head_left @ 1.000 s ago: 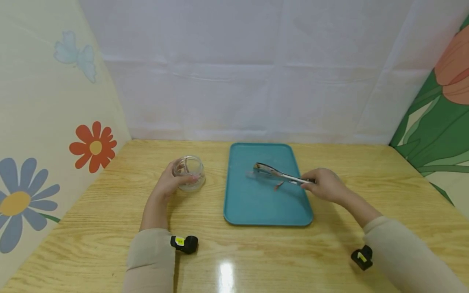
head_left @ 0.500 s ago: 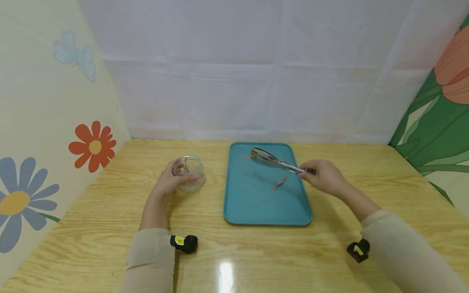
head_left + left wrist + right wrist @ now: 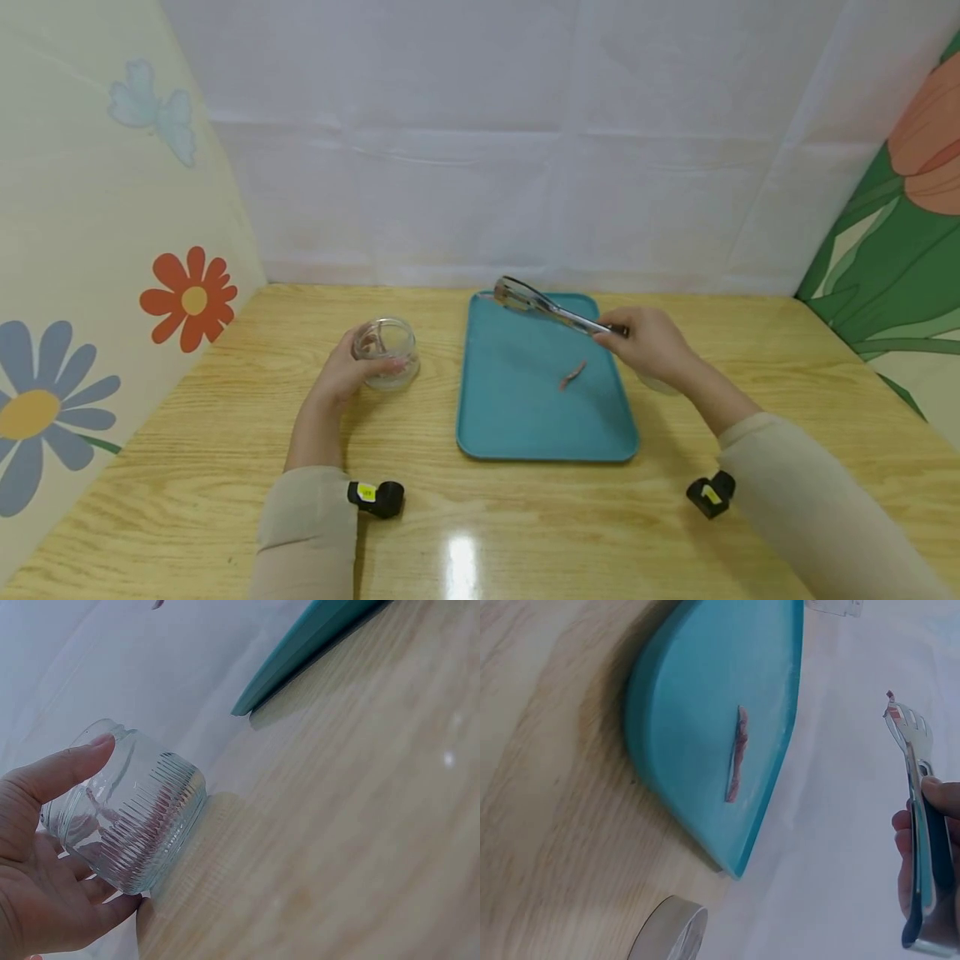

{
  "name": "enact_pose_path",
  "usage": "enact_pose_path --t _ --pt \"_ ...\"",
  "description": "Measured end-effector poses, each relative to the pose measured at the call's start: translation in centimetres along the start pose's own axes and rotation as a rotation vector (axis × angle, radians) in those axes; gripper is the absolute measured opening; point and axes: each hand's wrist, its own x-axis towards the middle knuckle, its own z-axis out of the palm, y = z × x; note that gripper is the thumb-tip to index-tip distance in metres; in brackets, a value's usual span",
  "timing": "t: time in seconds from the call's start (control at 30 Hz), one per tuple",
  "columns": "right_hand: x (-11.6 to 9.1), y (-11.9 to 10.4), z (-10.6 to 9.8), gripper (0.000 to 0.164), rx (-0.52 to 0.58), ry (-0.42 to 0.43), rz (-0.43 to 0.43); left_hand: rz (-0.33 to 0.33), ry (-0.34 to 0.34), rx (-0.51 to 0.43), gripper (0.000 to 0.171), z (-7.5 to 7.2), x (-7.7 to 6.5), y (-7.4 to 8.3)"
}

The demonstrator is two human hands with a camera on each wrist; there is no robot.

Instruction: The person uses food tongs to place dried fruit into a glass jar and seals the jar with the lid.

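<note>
My left hand (image 3: 347, 371) holds a clear glass jar (image 3: 390, 382) that stands upright on the table, thumb and fingers around its side. In the left wrist view the jar has a ribbed lower wall, with pinkish tones showing through it. My right hand (image 3: 647, 340) grips metal tongs (image 3: 558, 313) by the handles, raised over the far part of a teal tray (image 3: 517, 425). Pinched in the tongs' tips is a thin reddish strip (image 3: 890, 696) like raw meat. A second reddish strip (image 3: 573, 375) lies on the tray.
A round, low, pale-rimmed object (image 3: 667, 930) sits right of the tray, mostly behind my right hand in the head view. The wooden table (image 3: 420, 517) ends at a white cloth backdrop (image 3: 465, 200), with painted panels at both sides.
My right hand has lifted the tongs with the strip up, away from me and leftward above the tray. The strip on the tray has come into full view. The left hand and jar stay put.
</note>
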Motion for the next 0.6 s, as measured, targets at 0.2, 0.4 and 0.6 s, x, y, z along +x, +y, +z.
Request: enact_pose_path --t 0.2,0.4,0.6 --pt "0.9 -1.1 0.2 0.022 0.019 0.0 -0.011 0.005 -0.007 -0.011 0.097 -0.1 -0.1 0.1" --pt "1.9 -2.1 0.6 0.021 0.039 0.014 -0.013 0.002 -0.01 -0.013 0.098 -0.1 -0.1 0.1" --pt "2.7 -3.3 1.3 0.018 0.071 0.045 -0.042 0.008 -0.008 -0.015 0.097 0.0 0.0 0.1"
